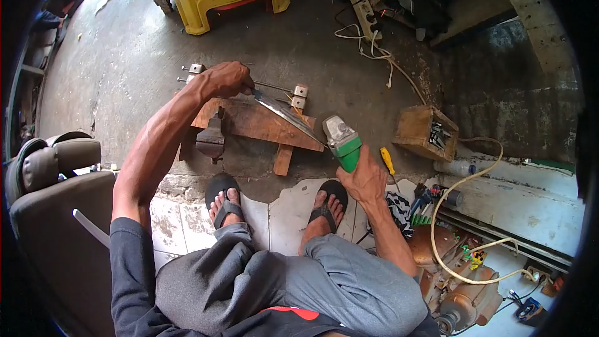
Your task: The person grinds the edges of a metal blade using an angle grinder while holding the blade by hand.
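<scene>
My left hand [228, 79] is closed around the handle end of a long knife [284, 112]; its grip hides the handle. The blade slants down to the right, over a low wooden bench [265, 122]. In my closed right hand [365, 178] is a green angle grinder [344, 150] with a silver-grey head. That head is close to the tip of the blade; I cannot tell whether its disc touches the metal. A dark vise [211, 140] is fixed to the near side of the bench. Beyond the bench lies a clamp with metal rods and blocks [299, 97].
A yellow stool [196, 3] stands ahead. A power strip [367, 17] with white cable lies farther right. On the right are a wooden box [412, 131] of metal parts, a yellow-handled screwdriver [387, 160], a motor [465, 302] and a looping hose [440, 237]. A chair [62, 218] stands left.
</scene>
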`<state>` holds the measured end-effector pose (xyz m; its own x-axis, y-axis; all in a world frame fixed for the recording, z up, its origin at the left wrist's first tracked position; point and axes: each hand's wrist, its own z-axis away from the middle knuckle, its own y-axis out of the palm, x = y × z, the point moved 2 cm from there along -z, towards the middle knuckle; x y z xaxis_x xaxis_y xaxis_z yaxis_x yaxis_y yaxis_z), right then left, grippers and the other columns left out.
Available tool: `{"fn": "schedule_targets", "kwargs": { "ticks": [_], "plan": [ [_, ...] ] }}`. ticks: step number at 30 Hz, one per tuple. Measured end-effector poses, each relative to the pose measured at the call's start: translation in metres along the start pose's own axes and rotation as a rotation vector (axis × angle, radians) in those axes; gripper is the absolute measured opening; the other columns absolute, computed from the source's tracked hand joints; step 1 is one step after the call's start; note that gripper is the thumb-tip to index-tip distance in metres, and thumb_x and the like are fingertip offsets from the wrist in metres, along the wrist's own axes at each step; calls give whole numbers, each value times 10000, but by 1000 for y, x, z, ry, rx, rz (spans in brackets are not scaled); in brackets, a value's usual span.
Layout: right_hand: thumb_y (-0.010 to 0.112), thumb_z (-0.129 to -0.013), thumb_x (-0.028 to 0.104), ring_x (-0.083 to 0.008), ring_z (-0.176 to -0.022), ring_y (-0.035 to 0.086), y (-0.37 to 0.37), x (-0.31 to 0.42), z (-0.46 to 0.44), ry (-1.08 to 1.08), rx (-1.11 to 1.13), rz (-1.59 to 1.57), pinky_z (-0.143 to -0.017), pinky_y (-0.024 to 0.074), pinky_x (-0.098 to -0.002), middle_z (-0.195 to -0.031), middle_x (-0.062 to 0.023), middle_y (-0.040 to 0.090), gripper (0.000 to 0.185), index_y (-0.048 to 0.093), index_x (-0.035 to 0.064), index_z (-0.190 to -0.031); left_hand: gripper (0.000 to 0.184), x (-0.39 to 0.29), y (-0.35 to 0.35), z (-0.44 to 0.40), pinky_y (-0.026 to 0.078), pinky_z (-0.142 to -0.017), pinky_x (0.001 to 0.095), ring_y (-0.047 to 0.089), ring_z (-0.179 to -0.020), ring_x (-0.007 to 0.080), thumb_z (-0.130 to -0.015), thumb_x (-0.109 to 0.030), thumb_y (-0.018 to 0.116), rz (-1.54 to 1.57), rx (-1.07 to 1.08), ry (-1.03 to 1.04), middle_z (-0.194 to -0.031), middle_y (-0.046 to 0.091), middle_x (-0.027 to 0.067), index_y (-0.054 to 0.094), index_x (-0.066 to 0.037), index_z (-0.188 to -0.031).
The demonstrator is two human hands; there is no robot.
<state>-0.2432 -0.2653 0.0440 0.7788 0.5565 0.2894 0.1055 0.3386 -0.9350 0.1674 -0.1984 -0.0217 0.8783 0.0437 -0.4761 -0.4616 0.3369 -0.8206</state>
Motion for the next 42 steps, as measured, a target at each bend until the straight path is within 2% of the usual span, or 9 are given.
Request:
{"fn": "schedule_targets", "kwargs": {
  "ticks": [7,11,13,15,17,18,25,35,42],
  "plan": [
    [722,-784,293,-475,-815,702,3,-9,1,-68,-34,-22,-688,565,-542,-1008,-293,666,655,476,-20,-1303,155,-10,-10,6,498,-701,437,683,-782,322,-918,-144,705,42,32,-108,-802,696,148,764,-62,-1035],
    [716,-787,312,-475,-845,702,2,-12,0,-86,-32,-30,-701,565,-537,-1034,-294,663,665,475,-21,-1310,172,-8,-16,1,501,-701,432,700,-808,293,-904,-127,713,83,-46,5,-815,704,156,778,-90,-1059],
    [715,-788,310,-477,-841,701,5,-14,0,-45,-14,-20,-700,563,-541,-1033,-298,662,660,476,-19,-1307,153,0,-11,-5,518,-727,433,701,-822,300,-903,-129,705,-155,129,-129,-794,698,147,771,-76,-1030],
    [714,-788,307,-479,-837,700,6,-15,0,-11,3,-12,-698,561,-546,-1033,-303,661,654,476,-18,-1304,125,-6,-11,5,508,-723,450,683,-794,318,-909,-147,696,-16,-40,-27,-796,682,154,729,-27,-920],
    [712,-790,308,-484,-839,698,2,-14,0,-53,0,-27,-703,556,-554,-1034,-308,661,644,475,-18,-1292,157,-13,-20,3,505,-726,455,672,-788,332,-928,-175,684,-77,126,-171,-833,682,159,723,-24,-908],
    [712,-790,308,-484,-839,698,1,-14,1,-50,-2,-27,-703,556,-554,-1034,-308,661,644,475,-18,-1292,158,7,-4,-1,500,-729,457,669,-790,342,-934,-189,685,-13,8,13,-869,690,164,763,-63,-987],
    [714,-783,291,-487,-835,698,3,-19,1,-49,-13,-17,-706,556,-556,-1014,-309,671,668,466,-20,-1320,173,-6,-16,6,484,-721,453,662,-784,302,-939,-182,684,51,53,-138,-833,654,146,765,-115,-1076],
    [722,-780,287,-488,-861,697,0,-17,4,-23,-16,-38,-716,558,-544,-1004,-294,676,639,488,-39,-1276,194,-6,-13,7,509,-758,451,664,-855,320,-937,-190,681,-10,38,-72,-906,678,132,771,-121,-1095],
    [722,-780,285,-487,-879,695,-2,-17,4,-51,-14,-34,-727,557,-545,-1029,-300,670,642,485,-14,-1296,135,-6,-14,5,473,-687,448,668,-769,326,-946,-170,674,24,50,-101,-814,685,157,741,-54,-964]
  ]
}}
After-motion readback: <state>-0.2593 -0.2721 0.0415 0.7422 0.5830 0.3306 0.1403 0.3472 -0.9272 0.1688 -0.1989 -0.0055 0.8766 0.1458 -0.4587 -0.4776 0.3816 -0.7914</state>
